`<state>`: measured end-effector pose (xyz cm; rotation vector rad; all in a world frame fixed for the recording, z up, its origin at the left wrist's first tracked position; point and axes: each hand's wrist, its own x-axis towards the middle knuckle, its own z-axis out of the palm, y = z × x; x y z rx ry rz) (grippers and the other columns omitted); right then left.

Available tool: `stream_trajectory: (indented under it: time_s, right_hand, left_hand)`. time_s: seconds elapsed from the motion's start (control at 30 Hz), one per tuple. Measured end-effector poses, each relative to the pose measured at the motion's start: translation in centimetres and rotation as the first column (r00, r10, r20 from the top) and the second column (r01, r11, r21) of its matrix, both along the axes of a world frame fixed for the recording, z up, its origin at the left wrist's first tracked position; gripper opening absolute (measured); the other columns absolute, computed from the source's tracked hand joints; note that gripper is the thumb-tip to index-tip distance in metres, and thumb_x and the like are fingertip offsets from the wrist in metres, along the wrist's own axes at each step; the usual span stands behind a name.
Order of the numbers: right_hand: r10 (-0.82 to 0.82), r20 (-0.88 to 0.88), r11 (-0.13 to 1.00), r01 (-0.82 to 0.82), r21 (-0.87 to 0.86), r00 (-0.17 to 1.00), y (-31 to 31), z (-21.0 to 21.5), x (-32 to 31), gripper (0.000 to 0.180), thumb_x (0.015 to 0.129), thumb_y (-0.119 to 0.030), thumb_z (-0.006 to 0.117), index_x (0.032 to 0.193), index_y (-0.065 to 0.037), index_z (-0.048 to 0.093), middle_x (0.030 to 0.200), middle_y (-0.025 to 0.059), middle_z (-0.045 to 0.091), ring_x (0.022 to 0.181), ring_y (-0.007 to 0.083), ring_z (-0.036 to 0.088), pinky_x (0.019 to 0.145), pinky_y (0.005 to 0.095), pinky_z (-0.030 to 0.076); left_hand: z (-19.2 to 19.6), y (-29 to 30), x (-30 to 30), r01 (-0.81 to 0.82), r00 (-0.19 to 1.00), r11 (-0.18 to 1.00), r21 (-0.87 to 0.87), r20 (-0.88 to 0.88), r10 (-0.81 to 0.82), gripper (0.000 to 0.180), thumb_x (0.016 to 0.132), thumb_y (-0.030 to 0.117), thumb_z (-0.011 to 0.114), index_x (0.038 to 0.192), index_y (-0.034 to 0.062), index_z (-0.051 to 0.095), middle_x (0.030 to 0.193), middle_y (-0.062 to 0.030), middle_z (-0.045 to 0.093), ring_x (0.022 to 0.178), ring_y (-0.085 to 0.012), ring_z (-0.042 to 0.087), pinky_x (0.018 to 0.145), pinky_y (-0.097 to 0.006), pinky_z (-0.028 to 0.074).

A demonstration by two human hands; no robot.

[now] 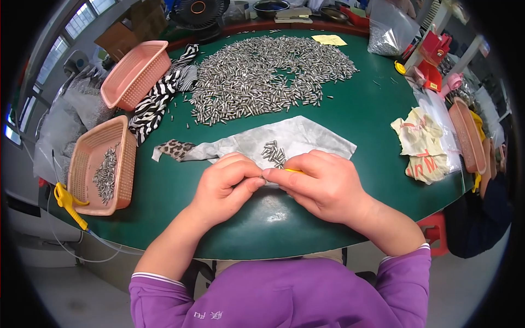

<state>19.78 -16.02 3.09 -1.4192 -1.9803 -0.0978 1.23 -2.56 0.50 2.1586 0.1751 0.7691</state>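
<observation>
My left hand (225, 186) and my right hand (322, 183) meet fingertip to fingertip over the front of the green table (372, 115). A thin yellow tool (292, 171) shows between my right fingers; the left fingertips pinch at something small I cannot make out. Just beyond them a small cluster of metal pins (273, 153) lies on a grey cloth (306, 136). A big heap of the same silver pins (262, 76) covers the far middle of the table.
A pink basket with pins (104, 164) sits at the left edge, another pink basket (134, 74) behind it beside a striped cloth (158, 101). Crumpled printed cloth (421, 145), a third basket (467, 134) and red tools (432, 54) stand at the right. A yellow air gun (68, 202) hangs left.
</observation>
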Motion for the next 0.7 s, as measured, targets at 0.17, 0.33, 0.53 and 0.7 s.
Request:
stream_trajectory:
  time_s: [0.17, 0.33, 0.53, 0.7]
  right_hand:
    - [0.01, -0.164, 0.997, -0.023, -0.074, 0.986, 0.1, -0.4, -0.18, 0.032, 0.078, -0.005, 0.069, 0.109, -0.014, 0.071, 0.089, 0.0039, 0.067, 0.076, 0.0216, 0.064, 0.064, 0.0326, 0.053]
    - [-0.023, -0.301, 0.988, -0.025, -0.155, 0.953, 0.15, -0.75, -0.58, 0.031, 0.079, -0.005, 0.068, 0.109, -0.014, 0.07, 0.09, 0.0038, 0.067, 0.078, 0.0212, 0.064, 0.065, 0.0322, 0.052]
    - [-0.076, 0.111, 0.995, 0.069, 0.07, 0.991, -0.02, -0.26, -0.43, 0.036, 0.075, -0.008, 0.071, 0.11, -0.017, 0.07, 0.087, 0.0014, 0.064, 0.074, 0.0185, 0.063, 0.06, 0.0309, 0.05]
    - [-0.037, -0.018, 0.998, 0.038, 0.048, 0.999, 0.39, -0.7, -0.3, 0.037, 0.075, -0.006, 0.071, 0.111, -0.016, 0.07, 0.088, 0.0023, 0.064, 0.075, 0.02, 0.063, 0.062, 0.0317, 0.051]
  left_hand:
    - [0.13, -0.06, 0.13, 0.0, 1.0, 1.0, 0.013, -0.005, 0.0, 0.007, 0.082, 0.004, 0.068, 0.087, 0.0023, 0.064, 0.08, -0.0084, 0.062, 0.074, -0.0241, 0.059, 0.071, -0.034, 0.047]
    - [-0.02, -0.06, 0.18, -0.022, 1.0, 0.999, 0.033, 0.02, 0.022, 0.007, 0.081, 0.003, 0.068, 0.086, 0.0025, 0.064, 0.079, -0.0081, 0.062, 0.074, -0.0237, 0.059, 0.07, -0.034, 0.047]
    - [0.2, -0.07, 0.14, -0.044, 0.999, 0.997, 0.062, -0.008, 0.045, 0.006, 0.082, 0.002, 0.068, 0.086, 0.0026, 0.063, 0.078, -0.0077, 0.062, 0.073, -0.0237, 0.059, 0.069, -0.034, 0.047]
    - [-0.13, -0.19, 0.1, -0.006, 1.0, 0.986, -0.167, -0.011, 0.004, 0.004, 0.086, 0.005, 0.066, 0.087, 0.0022, 0.064, 0.079, -0.0062, 0.062, 0.073, -0.0176, 0.059, 0.067, -0.03, 0.047]
